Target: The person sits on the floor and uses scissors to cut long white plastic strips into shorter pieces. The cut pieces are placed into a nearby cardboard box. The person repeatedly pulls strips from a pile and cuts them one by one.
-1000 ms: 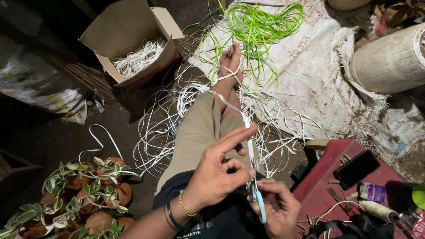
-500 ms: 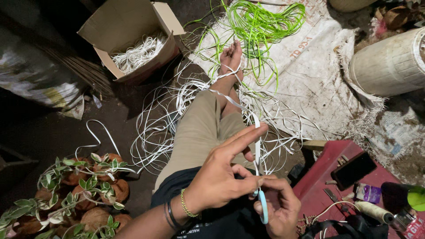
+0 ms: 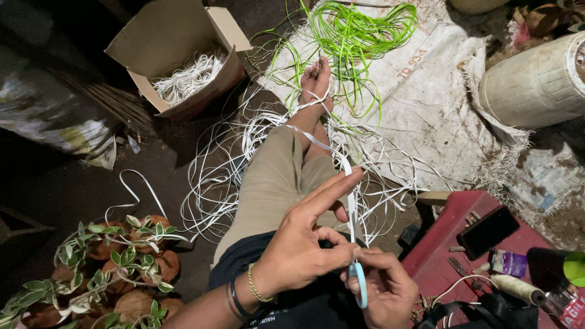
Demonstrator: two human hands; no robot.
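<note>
Left hand [image 3: 298,250] shifted lower; both hands pinch thin white strip [image 3: 350,201], right hand [image 3: 381,289] below.

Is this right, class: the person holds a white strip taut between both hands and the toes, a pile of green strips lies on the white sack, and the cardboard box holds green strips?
Not quite. In the head view the cardboard box holds white strips, not green. The rest stands: the left hand and right hand hold the white strip running to the toes, and the green strips lie on the white sack.
</note>
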